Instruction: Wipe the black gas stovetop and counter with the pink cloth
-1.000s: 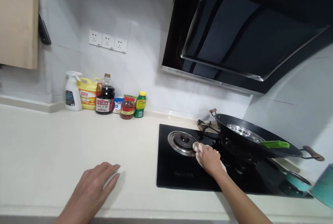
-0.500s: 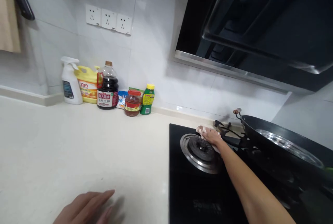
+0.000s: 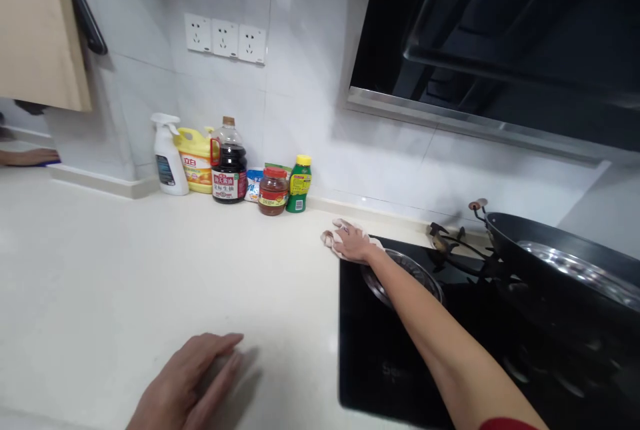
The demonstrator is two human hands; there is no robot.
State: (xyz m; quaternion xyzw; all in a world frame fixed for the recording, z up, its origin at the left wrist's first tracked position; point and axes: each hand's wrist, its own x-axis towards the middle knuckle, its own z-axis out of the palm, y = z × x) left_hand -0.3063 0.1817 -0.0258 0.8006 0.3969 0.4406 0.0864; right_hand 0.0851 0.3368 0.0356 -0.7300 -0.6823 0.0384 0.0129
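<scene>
My right hand [image 3: 353, 245] presses a pale cloth [image 3: 336, 237] down at the back left corner of the black gas hob [image 3: 385, 357], partly over the hob edge and partly on the counter. My forearm crosses the left burner [image 3: 411, 269] and hides part of its metal ring. Above the cream countertop [image 3: 150, 270], at the lower front, my left hand [image 3: 193, 377] holds nothing, with its thumb and fingers apart and a shadow beneath it.
Along the back wall stand a spray bottle [image 3: 169, 157], a yellow detergent jug [image 3: 196, 160], a soy sauce bottle [image 3: 230, 167], a red-lidded jar [image 3: 273, 191] and a green bottle [image 3: 300, 185]. A large wok [image 3: 560, 270] occupies the hob's right side, under the range hood [image 3: 475, 50].
My right hand has slid the cloth left from the burner's back edge to the hob's corner. My left hand shows more fully, and the view has shifted to the left.
</scene>
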